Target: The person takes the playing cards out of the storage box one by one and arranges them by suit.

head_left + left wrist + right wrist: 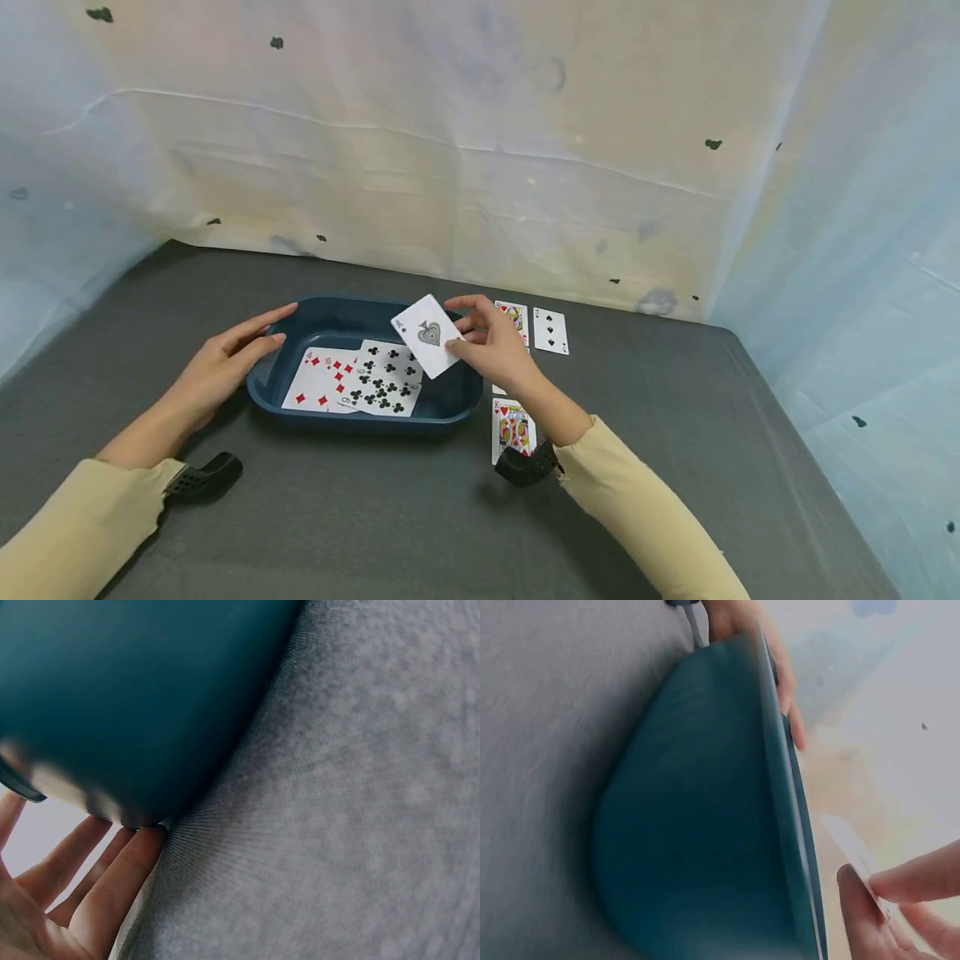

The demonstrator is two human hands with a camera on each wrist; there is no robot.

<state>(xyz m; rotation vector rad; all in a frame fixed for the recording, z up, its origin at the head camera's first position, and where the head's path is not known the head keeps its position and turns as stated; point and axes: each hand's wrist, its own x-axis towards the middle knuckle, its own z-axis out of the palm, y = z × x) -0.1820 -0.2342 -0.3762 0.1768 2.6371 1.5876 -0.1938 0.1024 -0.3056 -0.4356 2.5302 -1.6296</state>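
Observation:
My right hand (491, 337) pinches the ace of spades (429, 335) between thumb and fingers, tilted above the right part of a dark blue tray (367, 425). The same card (851, 844) shows edge-on in the right wrist view. At the tray's left end, my left hand (217, 367) holds the rim, thumb and index finger on it. In the left wrist view, the other fingers (120, 885) lie against the outer wall. Inside the tray lie overlapping diamond cards (309, 382) and club cards (386, 379), face up.
Right of the tray lie a king (513, 425), partly behind the right wrist's black strap (525, 467), another face card (512, 321) and a spade card (551, 331). One more card is mostly hidden under the right forearm. Pale cloth (465, 192) walls the grey table's back and sides.

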